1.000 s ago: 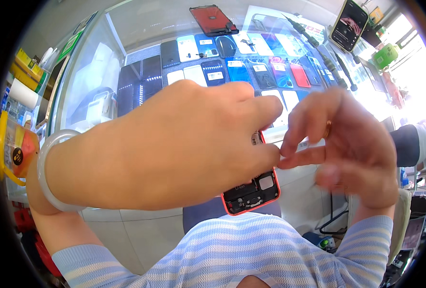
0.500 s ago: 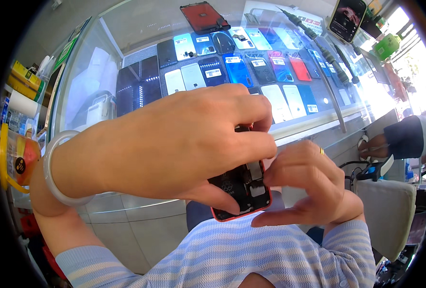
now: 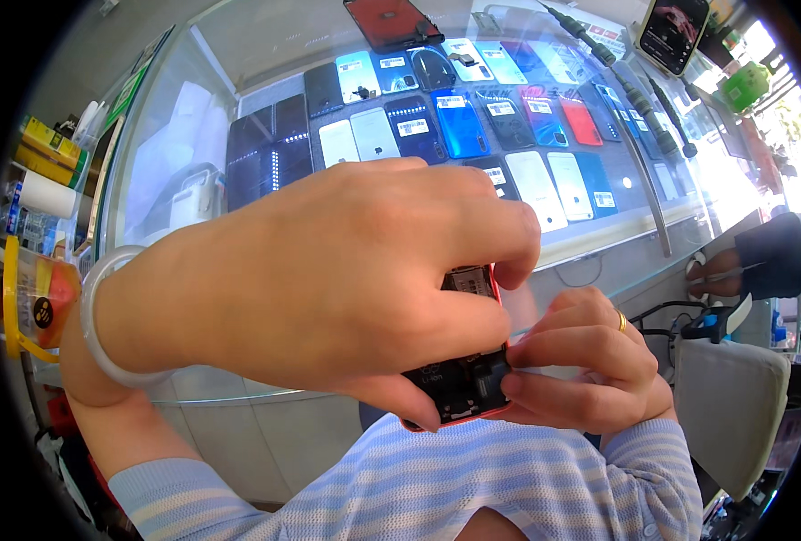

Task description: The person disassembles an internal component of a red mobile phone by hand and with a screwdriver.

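My left hand (image 3: 373,261) reaches across from the left and grips an opened smartphone (image 3: 462,389) with a red frame. Its thumb lies along the near left corner and its fingers curl over the far side, so the hand hides much of the phone. Black inner parts and a metal-coloured piece show between the fingers. My right hand (image 3: 590,356), with a gold ring, is pinched at the phone's right edge. Thumb and forefinger meet against that edge; what lies between them is hidden.
Below the phone's level stands a glass display case (image 3: 554,245) with several phones inside. On its glass lie a dark red-backed screen part (image 3: 391,24), screwdrivers (image 3: 630,95) and an upright lit phone (image 3: 673,34). A yellow-rimmed tub (image 3: 40,302) is at left, a pale chair (image 3: 734,388) at right.
My right thumb has moved up from below the phone to its right edge, and the fingers have closed into a pinch. The phone has shifted slightly down within the view.
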The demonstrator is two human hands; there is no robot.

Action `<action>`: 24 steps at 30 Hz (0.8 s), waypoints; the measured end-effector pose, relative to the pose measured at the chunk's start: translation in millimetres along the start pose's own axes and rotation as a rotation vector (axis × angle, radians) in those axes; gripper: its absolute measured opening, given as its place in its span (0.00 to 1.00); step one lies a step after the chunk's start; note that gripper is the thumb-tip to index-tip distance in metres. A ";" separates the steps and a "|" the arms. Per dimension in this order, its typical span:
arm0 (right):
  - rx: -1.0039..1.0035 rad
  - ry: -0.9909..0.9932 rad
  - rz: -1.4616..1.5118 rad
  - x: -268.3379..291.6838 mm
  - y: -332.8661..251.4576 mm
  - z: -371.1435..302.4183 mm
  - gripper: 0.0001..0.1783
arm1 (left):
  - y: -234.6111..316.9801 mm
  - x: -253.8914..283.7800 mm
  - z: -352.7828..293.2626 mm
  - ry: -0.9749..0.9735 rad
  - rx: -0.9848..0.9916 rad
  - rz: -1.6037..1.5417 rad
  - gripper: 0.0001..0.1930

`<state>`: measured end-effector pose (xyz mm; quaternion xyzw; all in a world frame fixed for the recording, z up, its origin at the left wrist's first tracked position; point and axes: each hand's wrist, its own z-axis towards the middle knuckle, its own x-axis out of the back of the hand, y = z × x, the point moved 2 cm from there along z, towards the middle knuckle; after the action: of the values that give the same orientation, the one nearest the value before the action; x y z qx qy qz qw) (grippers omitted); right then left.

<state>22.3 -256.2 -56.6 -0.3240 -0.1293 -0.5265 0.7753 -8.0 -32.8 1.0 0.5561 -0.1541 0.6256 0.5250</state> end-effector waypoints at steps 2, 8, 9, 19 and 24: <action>0.003 0.014 0.004 -0.9 0.2 -0.3 0.16 | 0.1 -0.2 0.4 0.002 0.025 0.003 0.29; -0.010 0.027 0.019 -1.9 0.1 -0.6 0.16 | -1.4 3.4 0.4 -0.052 0.090 -0.002 0.32; -0.008 0.026 0.020 -1.7 0.1 -0.3 0.16 | -1.6 4.3 0.2 -0.067 0.081 0.045 0.32; -0.029 0.012 0.010 0.0 -0.8 2.6 0.16 | -8.6 -3.2 0.0 0.013 0.116 -0.042 0.38; -0.052 -0.007 0.025 1.0 -1.7 3.9 0.16 | -13.7 -8.5 0.2 0.043 0.093 -0.059 0.41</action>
<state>21.7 -254.9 -52.4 -0.3474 -0.1144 -0.5189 0.7726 2.0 -31.6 -11.5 0.5707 -0.0971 0.6283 0.5198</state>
